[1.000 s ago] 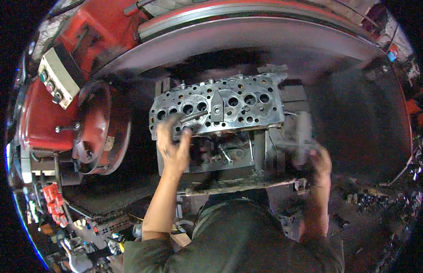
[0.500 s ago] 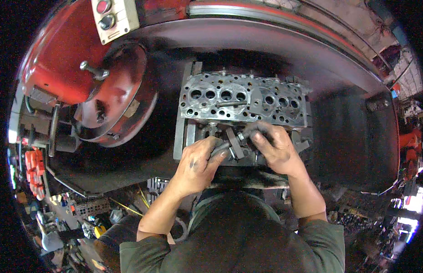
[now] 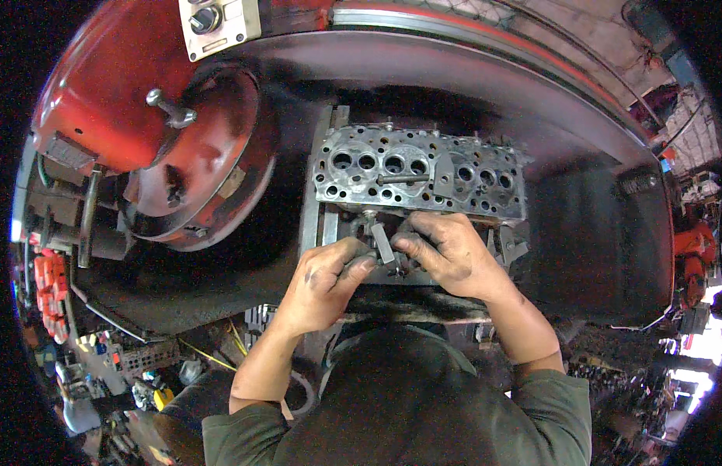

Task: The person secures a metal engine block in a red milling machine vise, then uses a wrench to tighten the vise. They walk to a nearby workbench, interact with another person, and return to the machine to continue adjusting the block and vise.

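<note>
A grey cylinder head (image 3: 353, 182) lies with its ported face up just beyond my hands. Between my hands, in front of its near edge, a small flat metal clamp plate (image 3: 383, 243) stands tilted on a bolt that my fingers mostly hide. My left hand (image 3: 326, 281) is closed, thumb and fingers curled at the plate's left side around the bolt. On the plate's other side, my right hand (image 3: 458, 252) pinches with thumb and forefinger at the bolt's nut end, now hidden. Atop the cylinder head rest a loose bolt (image 3: 400, 179) and a second clamp plate (image 3: 444, 177).
Dark sheet-metal walls (image 3: 601, 233) surround the work. At left stands a red machine housing (image 3: 112, 93) with a round red guard (image 3: 236, 132) and a ball-ended lever (image 3: 170, 109). A switch box (image 3: 221, 27) hangs at upper left. Another clamp block (image 3: 511, 244) sits right of my hands.
My hands have turned the clamp plate more upright and shifted slightly left with it. The nut seen before is now behind my right fingers. The whole view has shifted a little.
</note>
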A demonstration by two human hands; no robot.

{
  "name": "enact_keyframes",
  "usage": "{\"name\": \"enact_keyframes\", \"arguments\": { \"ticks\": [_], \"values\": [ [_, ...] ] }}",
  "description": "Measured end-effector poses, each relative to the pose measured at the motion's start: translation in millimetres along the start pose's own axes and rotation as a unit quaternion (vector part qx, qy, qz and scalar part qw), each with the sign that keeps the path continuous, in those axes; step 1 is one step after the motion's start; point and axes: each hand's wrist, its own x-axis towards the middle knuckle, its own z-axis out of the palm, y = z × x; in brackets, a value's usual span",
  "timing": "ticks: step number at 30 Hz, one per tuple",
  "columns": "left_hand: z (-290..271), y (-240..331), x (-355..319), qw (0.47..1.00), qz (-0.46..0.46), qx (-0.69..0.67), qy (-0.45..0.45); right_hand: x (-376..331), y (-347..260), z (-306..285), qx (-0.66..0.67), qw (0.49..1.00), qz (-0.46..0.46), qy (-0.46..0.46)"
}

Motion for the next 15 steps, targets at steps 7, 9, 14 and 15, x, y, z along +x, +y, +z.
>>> {"name": "enact_keyframes", "arguments": {
  "ticks": [7, 9, 14, 15],
  "values": [
    [-11, 1, 3, 0.998, -0.054, 0.015, -0.033, -2, 1, 2, 0.112, 0.979, -0.099, 0.135],
    [-7, -3, 3, 0.999, -0.036, 0.005, -0.026, -2, 7, -1, 0.012, 0.999, -0.008, 0.034],
    [-2, -21, -11, 0.991, -0.074, 0.012, -0.114, -19, 2, 16, -0.029, 0.988, -0.072, 0.137],
    [-2, -27, -12, 0.995, -0.034, -0.037, -0.086, -16, 4, 21, -0.057, 0.977, -0.118, 0.168]
  ]
}}
